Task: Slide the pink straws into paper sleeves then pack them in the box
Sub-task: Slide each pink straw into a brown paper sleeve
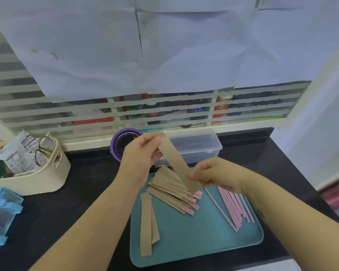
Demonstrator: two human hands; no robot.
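Sleeving step in hand; packing is judged not yet begun. One paper sleeve [173, 163] is held slantwise above the teal tray [194, 241], pinched at its upper end by the left hand [140, 155] and at its lower end by the right hand [213, 174]. Both grips are closed on the sleeve, thumb against fingertips. No pink is seen at the held sleeve, so whether a straw is inside cannot be told. Both forearms are reached forward from the near edge, the left hand raised higher and farther out, the right hand lower, just above the pile. Bare pink straws [233, 204] are laid on the tray's right side, sleeved straws [172, 192] are piled at its middle with pink ends showing, and empty sleeves [146, 222] lie at its left. The clear box [196, 145] is set behind the tray, lid seemingly down, contents not made out. Next move, as judged: the sleeve's lower mouth spread, a bare straw picked up by the right hand and lined up with the sleeve.
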